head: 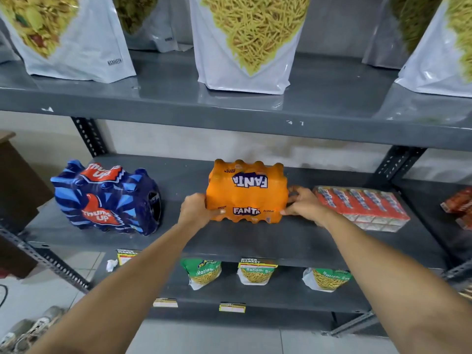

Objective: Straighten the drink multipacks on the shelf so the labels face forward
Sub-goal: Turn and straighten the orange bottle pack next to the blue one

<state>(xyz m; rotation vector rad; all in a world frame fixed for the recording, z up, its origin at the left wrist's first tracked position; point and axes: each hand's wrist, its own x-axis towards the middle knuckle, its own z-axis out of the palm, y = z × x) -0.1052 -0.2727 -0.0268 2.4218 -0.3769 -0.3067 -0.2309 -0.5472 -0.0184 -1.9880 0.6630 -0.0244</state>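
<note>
Gripped the orange Fanta multipack squarely, left hand and right hand clasping its sides, label forward; blue Thums Up multipack apparently left askew.

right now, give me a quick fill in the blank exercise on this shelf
1. Both hands grip the orange ____ multipack.
2. The left hand and right hand hold its opposite ____.
3. The blue Thums Up multipack sits to the orange pack's ____.
4. The red carton pack lies ____ on the shelf.

Missing words: Fanta; sides; left; flat
</note>
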